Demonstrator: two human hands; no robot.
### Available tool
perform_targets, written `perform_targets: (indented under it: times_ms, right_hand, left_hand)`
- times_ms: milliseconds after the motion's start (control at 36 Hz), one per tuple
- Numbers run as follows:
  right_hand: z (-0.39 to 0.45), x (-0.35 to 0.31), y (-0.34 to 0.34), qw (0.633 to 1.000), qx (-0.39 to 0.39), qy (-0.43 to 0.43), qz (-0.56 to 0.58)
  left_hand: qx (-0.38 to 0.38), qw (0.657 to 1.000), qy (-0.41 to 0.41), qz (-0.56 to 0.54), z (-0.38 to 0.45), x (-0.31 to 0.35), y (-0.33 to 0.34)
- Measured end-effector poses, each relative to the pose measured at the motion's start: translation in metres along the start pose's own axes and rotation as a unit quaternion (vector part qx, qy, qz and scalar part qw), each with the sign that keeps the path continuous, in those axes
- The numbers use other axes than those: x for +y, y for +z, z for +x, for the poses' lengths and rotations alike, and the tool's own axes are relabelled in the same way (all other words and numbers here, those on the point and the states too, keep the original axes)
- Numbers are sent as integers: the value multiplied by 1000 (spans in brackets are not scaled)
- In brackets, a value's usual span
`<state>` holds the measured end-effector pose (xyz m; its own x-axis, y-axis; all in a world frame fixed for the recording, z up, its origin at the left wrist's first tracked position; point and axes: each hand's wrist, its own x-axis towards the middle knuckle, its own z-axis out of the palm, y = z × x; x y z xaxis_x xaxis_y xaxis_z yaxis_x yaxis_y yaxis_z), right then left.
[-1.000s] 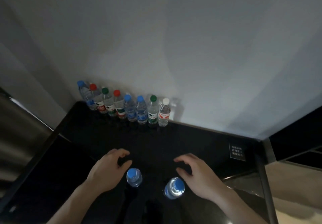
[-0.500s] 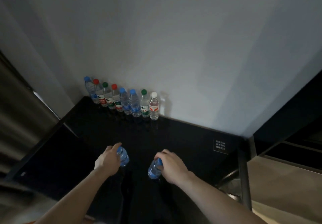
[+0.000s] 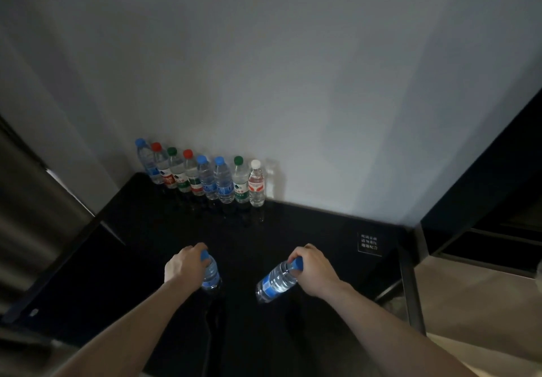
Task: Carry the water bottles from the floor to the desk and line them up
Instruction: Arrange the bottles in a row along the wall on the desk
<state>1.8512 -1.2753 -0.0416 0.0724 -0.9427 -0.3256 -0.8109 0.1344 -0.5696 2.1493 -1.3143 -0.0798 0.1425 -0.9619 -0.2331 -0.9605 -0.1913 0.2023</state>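
The left hand (image 3: 183, 266) has its fingers curled around the neck and blue cap of one bottle (image 3: 210, 274), which stands almost upright over the dark surface (image 3: 308, 230). The right hand (image 3: 315, 266) grips a second bottle (image 3: 275, 281) in the same way by its cap end, and this bottle hangs tilted, its bottom toward the left. Whether either bottom touches the surface I cannot tell. A row of eight bottles (image 3: 202, 175) already stands at the wall, close together. The risks I see: a grip only at the cap may slip or let the bottle swing; the tilted bottle may fall over if it is put down at that angle; and a new bottle pushed against the end of the row could knock the neighbours down.
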Motion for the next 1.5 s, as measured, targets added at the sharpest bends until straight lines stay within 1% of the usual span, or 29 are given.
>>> perform_targets:
  times_ms: [111,250,333,472,639,750,861,1000,1083,1167,1306,1417,1500]
  right_hand:
    - [5,4,5,998,18,27,55]
    - [9,4,6,995,15,37,86]
    - [10,3,5,996,18,24,81]
    - [7,5,-3,999,9,7,36]
    - [2,22,-12,998,42,35,34]
    - [-3,41,-22,998,29,45,32]
    - [-9,55,-31,999,14,35,14]
    - [-13,59,-35,998,46,30,-10]
    - [-14,56,-33,998,56,40,4]
    - [-13,53,-26,997,64,32,15]
    - [-16,57,-17,995,90,29,34]
    - [-25,65,-18,995,91,28,38]
    - [-36,71,-15,994,93,55,37]
  left_hand:
    - [-13,1000,20,13,0,-9,1]
    - [-12,999,28,-25,2,-15,4]
    - [-14,999,21,-39,3,-10,3]
    - [-8,997,27,-66,-4,9,-4]
    - [-29,995,43,-83,-12,32,-8]
    - [-43,993,66,-88,-17,46,-3]
    - [-56,990,102,-81,-21,60,1]
    - [-71,987,125,-65,-22,70,8]
    - [-85,984,152,-41,-27,76,12]
    - [-109,978,176,-35,-35,83,20]
    - [-152,969,190,-39,-53,98,32]
    - [-173,961,215,-19,-68,111,41]
    - [-182,957,225,-12,-74,121,48]
